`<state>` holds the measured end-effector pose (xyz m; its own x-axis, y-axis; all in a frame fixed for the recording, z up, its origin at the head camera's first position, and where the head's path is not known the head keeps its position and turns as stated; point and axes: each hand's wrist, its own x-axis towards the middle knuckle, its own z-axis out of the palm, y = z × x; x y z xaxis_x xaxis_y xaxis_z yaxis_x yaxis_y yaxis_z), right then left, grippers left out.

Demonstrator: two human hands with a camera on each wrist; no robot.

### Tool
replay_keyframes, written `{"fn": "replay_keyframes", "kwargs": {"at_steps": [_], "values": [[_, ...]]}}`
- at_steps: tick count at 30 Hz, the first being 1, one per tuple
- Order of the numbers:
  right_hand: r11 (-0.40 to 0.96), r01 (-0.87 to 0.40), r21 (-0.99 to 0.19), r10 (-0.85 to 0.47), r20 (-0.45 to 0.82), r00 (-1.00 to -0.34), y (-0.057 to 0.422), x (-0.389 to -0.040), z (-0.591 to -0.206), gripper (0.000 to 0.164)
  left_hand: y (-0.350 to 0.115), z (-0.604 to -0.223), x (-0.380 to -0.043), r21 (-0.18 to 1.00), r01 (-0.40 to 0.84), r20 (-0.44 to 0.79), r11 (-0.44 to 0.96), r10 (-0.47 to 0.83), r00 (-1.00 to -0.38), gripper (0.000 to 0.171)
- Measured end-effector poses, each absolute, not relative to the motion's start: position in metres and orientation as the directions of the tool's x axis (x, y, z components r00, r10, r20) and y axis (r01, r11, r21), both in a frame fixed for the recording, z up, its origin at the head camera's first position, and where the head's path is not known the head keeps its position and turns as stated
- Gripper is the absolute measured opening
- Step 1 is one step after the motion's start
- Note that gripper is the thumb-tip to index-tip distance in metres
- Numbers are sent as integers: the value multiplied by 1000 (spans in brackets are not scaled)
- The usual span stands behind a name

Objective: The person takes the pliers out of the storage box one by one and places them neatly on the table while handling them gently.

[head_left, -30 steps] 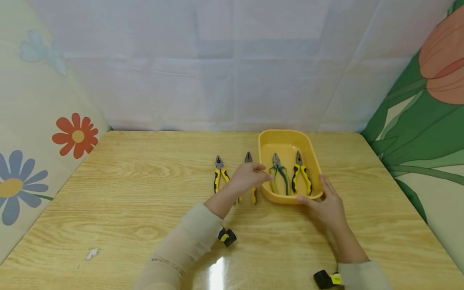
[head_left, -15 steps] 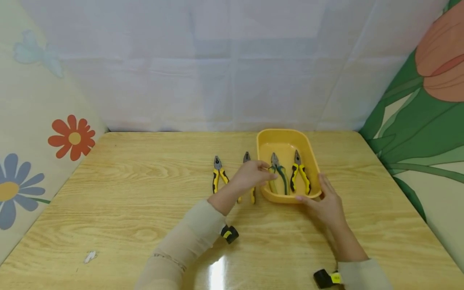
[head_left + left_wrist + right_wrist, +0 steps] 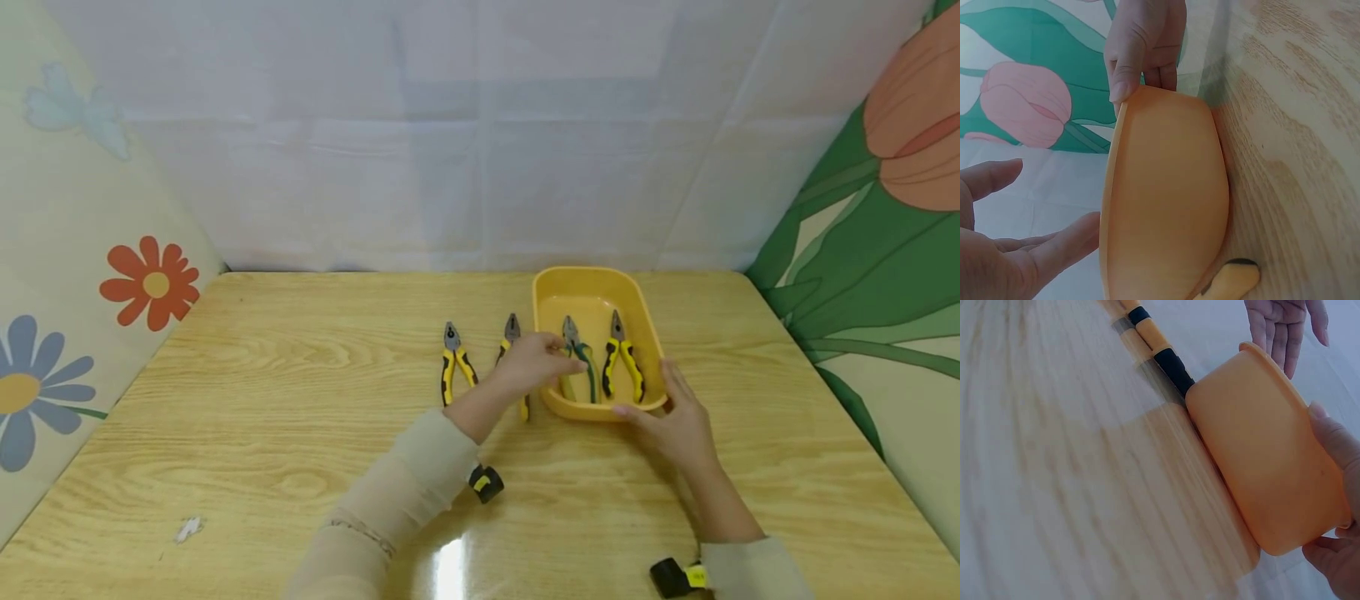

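Steadiness likely explains the right hand (image 3: 681, 425) gripping the rounded yellow plastic tray (image 3: 585, 283) near-side; the left hand (image 3: 534, 364), fingers loose, grasping nothing, hovers over green-handled metal pliers (image 3: 572, 332)

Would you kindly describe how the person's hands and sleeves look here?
The left hand and right hand wear no gloves. The left sleeve and right sleeve are pale beige; a thin darker band crosses the left one. Beside each cuff shows a small black block with yellow on it.
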<state>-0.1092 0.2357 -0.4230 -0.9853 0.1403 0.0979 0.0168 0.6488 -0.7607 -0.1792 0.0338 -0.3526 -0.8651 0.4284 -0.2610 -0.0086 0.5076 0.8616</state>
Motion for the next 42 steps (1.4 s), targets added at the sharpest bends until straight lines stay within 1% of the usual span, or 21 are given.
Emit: {"fn": "replay_keyframes", "kwargs": {"at_steps": [9,15,24,35,42], "values": [[647,7,-762,136,105,-985,236,-109,-423,97,43,-356,-182,810,19,-248,586,371,-895,59],[645,20,-764,138,91,-986,236,-108,-422,97,47,-358,-181,809,27,-253,587,389,-886,64],[645,12,-764,136,100,-986,236,-107,-422,96,53,-361,-181,821,-12,-280,571,385,-879,68],[652,11,-758,142,108,-984,236,-108,-422,96,60,-365,-184,781,37,-253,623,371,-893,65],[649,11,-761,143,108,-984,236,-109,-422,96,66,-368,-188,751,23,-273,660,342,-899,68]]}}
